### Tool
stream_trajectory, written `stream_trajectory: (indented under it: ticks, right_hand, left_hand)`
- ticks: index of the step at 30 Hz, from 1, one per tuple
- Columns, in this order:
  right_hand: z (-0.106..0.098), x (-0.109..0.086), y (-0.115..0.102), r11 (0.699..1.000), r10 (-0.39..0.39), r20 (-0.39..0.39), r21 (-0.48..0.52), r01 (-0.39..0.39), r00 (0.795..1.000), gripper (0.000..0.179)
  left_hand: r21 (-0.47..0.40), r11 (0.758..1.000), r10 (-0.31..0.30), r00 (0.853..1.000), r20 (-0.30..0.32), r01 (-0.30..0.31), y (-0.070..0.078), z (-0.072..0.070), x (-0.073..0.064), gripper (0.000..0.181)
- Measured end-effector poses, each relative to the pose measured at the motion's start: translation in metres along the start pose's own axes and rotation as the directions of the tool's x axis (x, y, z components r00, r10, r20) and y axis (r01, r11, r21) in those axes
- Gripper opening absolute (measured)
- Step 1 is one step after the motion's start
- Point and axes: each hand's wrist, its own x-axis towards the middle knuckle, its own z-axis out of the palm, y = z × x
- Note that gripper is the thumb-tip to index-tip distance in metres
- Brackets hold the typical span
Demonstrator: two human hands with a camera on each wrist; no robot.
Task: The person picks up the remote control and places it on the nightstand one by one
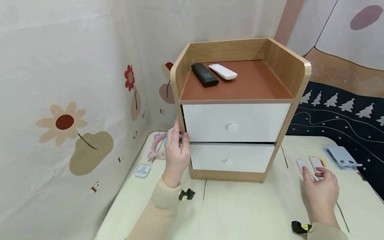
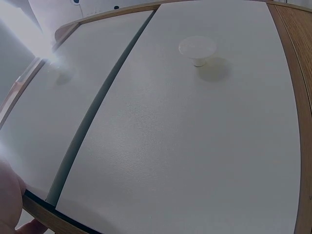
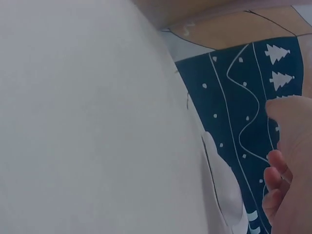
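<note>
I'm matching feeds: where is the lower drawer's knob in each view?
Head: the knob sits below and right of centre, on the lower drawer.
Left wrist: the knob is near the top, right of centre.
Right wrist: not in it.
Shared landmark, head and left wrist only: the gap between drawers, slanting left of the knob in left wrist.

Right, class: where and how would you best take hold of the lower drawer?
Probably by pinching the knob, coming straight at it from the front: it projects from the middle of the otherwise smooth face of the lower drawer, and its round end flares wider than its neck.
</note>
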Motion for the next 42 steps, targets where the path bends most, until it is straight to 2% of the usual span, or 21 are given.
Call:
stream_trajectory:
  ticks: [5,16,22,32,42]
  right_hand:
    - [-0.001,0.0,0.005,1.0,0.018,0.032,-0.017,-0.017,0.999,0.065]
    - [0.004,0.004,0.012,0.982,0.117,0.12,-0.164,-0.096,0.986,0.075]
    - [0.002,0.004,0.012,0.976,0.149,0.136,-0.18,-0.123,0.98,0.076]
    - [0.002,0.005,0.019,0.969,0.166,0.168,-0.212,-0.129,0.972,0.075]
    - [0.0,0.007,0.02,0.953,0.2,0.227,-0.272,-0.135,0.953,0.072]
  left_hand:
    - [-0.007,1.0,-0.005,1.0,0.008,0.005,0.001,0.0,0.0,0.062]
    - [0.0,1.0,-0.004,1.0,0.0,0.004,0.0,0.0,-0.001,0.063]
    - [-0.008,1.0,-0.011,1.0,0.007,0.011,0.001,0.0,0.0,0.062]
    - [-0.009,1.0,-0.012,1.0,0.009,0.012,0.0,0.001,-0.001,0.063]
    - [-0.012,1.0,-0.01,1.0,-0.001,0.01,0.0,0.001,-0.002,0.063]
